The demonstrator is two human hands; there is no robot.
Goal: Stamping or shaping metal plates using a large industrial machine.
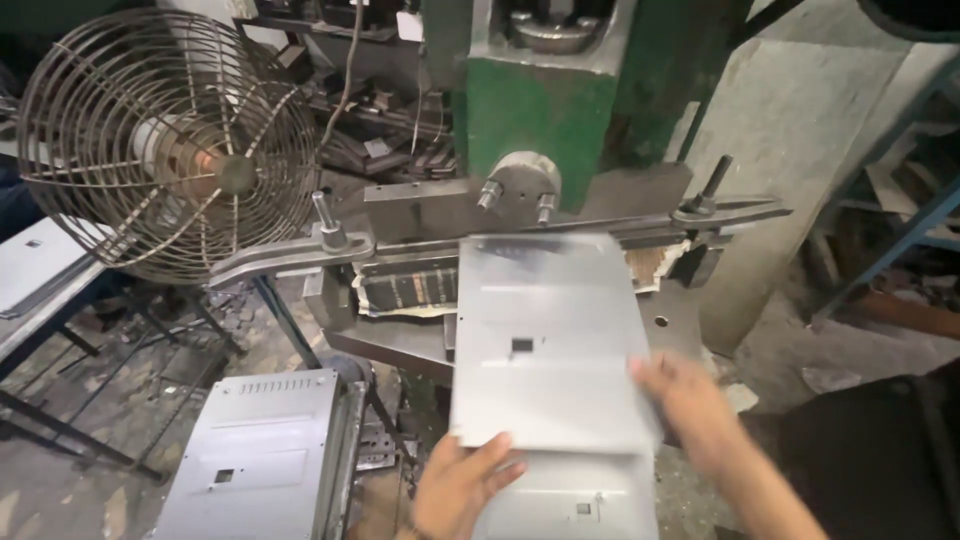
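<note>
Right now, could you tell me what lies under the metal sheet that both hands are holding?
Under the metal sheet, near the hands, another grey panel shows. Further up, the press bed appears beside it; whatever lies directly beneath is covered.

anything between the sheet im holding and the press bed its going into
Nothing visible blocks it. The grey metal sheet, held by the left hand and right hand, already has its far edge at the press bed, under the horizontal bar. The slot behind the sheet is hidden.
</note>
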